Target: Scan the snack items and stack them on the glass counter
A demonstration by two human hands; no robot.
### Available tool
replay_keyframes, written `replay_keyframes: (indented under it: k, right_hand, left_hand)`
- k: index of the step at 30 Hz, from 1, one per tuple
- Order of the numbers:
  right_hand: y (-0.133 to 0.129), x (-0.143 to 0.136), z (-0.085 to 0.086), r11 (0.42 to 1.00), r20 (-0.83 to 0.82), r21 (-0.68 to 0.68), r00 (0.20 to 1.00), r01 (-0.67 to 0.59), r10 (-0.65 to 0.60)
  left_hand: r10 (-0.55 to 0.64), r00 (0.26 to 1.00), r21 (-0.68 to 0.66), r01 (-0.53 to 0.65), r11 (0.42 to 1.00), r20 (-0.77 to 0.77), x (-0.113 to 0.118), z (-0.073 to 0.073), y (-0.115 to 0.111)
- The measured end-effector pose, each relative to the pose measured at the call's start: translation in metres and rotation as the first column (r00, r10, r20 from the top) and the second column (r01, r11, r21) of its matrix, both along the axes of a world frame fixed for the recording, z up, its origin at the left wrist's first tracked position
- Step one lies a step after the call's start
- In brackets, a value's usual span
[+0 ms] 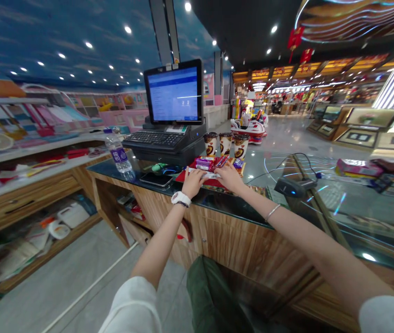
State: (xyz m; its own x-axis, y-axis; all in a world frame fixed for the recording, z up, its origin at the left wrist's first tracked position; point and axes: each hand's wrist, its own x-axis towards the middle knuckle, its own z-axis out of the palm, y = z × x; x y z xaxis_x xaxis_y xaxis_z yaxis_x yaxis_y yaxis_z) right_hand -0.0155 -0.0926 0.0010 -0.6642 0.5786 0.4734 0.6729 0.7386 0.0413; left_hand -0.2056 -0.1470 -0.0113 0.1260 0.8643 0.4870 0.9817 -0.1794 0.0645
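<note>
Both hands meet over the front of a dark glass-topped counter. My left hand (193,181), with a white watch at the wrist, has its fingers closed on the left end of a thin white strip (210,175). On that strip's right end my right hand (230,177) presses with bent fingers. The strip looks like paper or a wrapper; its kind is not clear. Under it lies a red sheet or packet (214,182). Just beyond the fingers sit purple and red snack packets (204,163), with another purple packet (238,163) to the right.
Three printed paper cups (225,144) stand behind the packets. Left of the hands are a phone (156,179), a water bottle (119,155), a keyboard (157,139) and a monitor (174,92). A black device with a blue light (290,188) and its cable lie to the right.
</note>
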Motion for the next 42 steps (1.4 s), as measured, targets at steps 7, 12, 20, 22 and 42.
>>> replay_keyframes:
  k: [7, 12, 20, 22, 42]
  right_hand:
    - [0.000, 0.057, 0.011, 0.997, -0.117, 0.079, 0.993, 0.012, -0.003]
    - [0.001, 0.101, 0.019, 0.988, -0.130, 0.147, 0.991, 0.054, -0.035]
    - [0.002, 0.171, 0.020, 0.973, -0.183, 0.176, 0.977, 0.146, -0.113]
    - [0.002, 0.185, 0.020, 0.969, -0.195, 0.171, 0.970, 0.177, -0.142]
    - [0.044, 0.261, 0.000, 0.901, -0.419, 0.296, 0.891, 0.317, -0.176]
  left_hand:
    - [-0.098, 0.994, 0.117, 0.103, 0.988, -0.045, 0.045, 0.021, 0.009]
    - [-0.174, 0.984, 0.154, 0.178, 0.972, -0.037, 0.086, 0.034, 0.017]
    - [-0.302, 0.952, 0.210, 0.306, 0.929, -0.054, 0.148, 0.039, 0.040]
    - [-0.335, 0.941, 0.217, 0.339, 0.916, -0.055, 0.162, 0.040, 0.044]
    - [-0.538, 0.838, 0.298, 0.538, 0.788, -0.091, 0.248, 0.038, 0.115]
